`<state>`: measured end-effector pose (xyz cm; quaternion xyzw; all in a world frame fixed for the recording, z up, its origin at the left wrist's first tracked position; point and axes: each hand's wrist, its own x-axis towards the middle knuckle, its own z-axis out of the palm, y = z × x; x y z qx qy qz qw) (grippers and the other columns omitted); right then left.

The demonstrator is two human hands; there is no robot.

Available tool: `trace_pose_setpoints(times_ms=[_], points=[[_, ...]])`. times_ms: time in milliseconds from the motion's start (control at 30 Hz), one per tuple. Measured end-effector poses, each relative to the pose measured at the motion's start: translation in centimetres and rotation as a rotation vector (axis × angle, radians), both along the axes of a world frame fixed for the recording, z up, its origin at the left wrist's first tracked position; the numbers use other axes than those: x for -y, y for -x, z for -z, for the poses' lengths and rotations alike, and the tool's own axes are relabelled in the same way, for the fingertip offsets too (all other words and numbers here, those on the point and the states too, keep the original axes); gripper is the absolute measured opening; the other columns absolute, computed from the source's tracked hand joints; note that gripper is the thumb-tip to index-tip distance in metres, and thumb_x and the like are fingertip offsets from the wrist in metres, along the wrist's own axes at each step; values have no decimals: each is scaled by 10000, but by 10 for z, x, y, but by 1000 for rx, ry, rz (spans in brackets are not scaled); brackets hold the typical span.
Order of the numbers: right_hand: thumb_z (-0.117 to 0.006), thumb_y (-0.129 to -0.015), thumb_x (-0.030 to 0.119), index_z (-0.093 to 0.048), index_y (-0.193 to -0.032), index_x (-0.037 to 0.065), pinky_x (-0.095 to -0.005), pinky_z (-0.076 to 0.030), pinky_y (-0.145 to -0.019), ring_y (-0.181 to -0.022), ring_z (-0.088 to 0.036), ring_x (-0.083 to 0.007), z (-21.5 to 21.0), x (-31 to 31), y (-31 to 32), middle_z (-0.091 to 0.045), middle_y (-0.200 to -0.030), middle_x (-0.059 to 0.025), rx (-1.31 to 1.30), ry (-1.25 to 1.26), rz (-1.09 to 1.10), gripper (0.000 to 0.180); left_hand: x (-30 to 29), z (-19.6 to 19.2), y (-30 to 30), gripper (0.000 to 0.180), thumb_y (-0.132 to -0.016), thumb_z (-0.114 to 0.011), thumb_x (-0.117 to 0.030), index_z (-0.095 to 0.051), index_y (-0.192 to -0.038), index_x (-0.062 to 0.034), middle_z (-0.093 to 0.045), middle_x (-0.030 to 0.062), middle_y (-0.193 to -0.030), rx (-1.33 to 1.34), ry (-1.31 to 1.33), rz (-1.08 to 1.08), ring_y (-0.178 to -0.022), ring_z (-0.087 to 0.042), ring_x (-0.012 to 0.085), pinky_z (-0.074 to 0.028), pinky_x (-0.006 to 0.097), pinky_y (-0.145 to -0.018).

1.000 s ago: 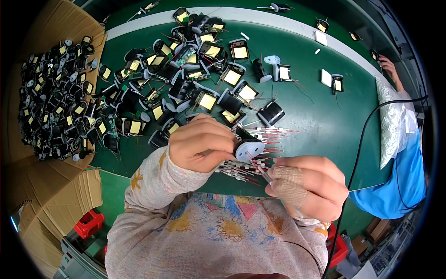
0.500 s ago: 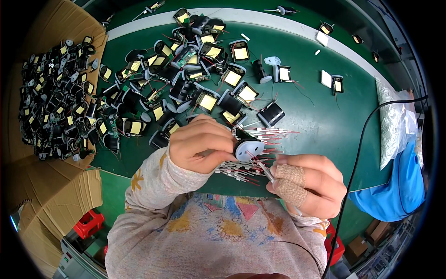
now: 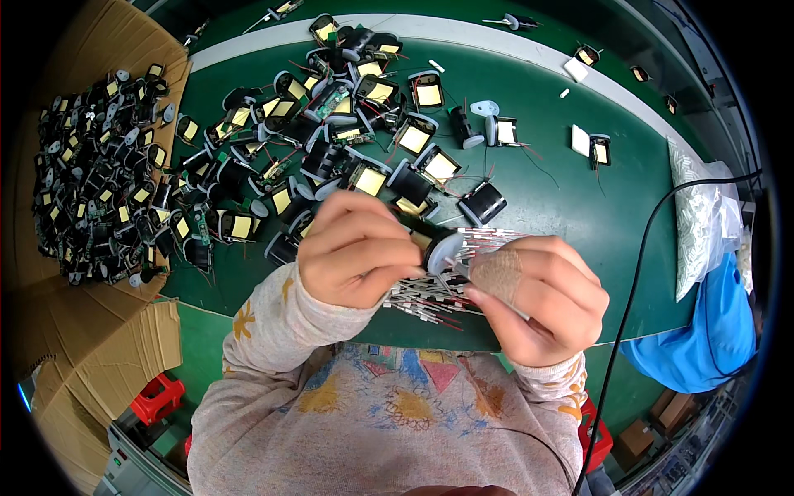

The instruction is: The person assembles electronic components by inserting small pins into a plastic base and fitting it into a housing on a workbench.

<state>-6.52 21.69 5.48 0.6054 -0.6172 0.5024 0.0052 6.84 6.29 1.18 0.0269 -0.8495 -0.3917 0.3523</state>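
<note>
My left hand (image 3: 356,252) is closed around a black housing with a round pale-grey end cap (image 3: 447,250), held above the bench with the cap turned to the right. In a pinch, my right hand (image 3: 546,293) grips a thin grey tweezer-like tool (image 3: 517,312), its tip close to the cap. Tan tape wraps fingers of the right hand. Whether the tip touches the cap or wires there is too small to tell. Beneath both hands lies a pile of thin red-and-white wired pieces (image 3: 422,306), partly covered by them.
Many similar black housings (image 3: 376,91) with yellow pads are heaped across the green bench (image 3: 529,194). On the left, a cardboard box (image 3: 83,347) holds more. A clear bag of small white pieces (image 3: 699,223), a blue cloth (image 3: 703,331) and a black cable (image 3: 637,273) are at the right.
My right hand has moved up and slightly left, bringing its tool closer to the cap. My left hand has tilted the housing, so the cap faces further right.
</note>
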Motion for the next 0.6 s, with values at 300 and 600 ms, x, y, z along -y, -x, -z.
trace_pose_setpoints(times_ms=[300, 600], points=[[-635, -485, -2, -662, -790, 11, -282, -498, -582, -675, -590, -218, 6, 3, -6, -597, -762, -89, -185, -69, 161, 306, -2, -5, -2, 224, -544, -764, -137, -679, -749, -165, -630, -59, -782, 92, 219, -188, -808, -514, 183, -361, 308, -722], [-578, -455, 42, -664, -831, 25, -275, -494, -579, -692, -585, -212, 1, 4, -6, -589, -783, -84, -252, -199, 84, 386, -3, 0, -5, 172, -620, -732, -131, -666, -779, -118, -641, 7, -760, 164, -97, 6, -753, -563, 190, -359, 362, -735]])
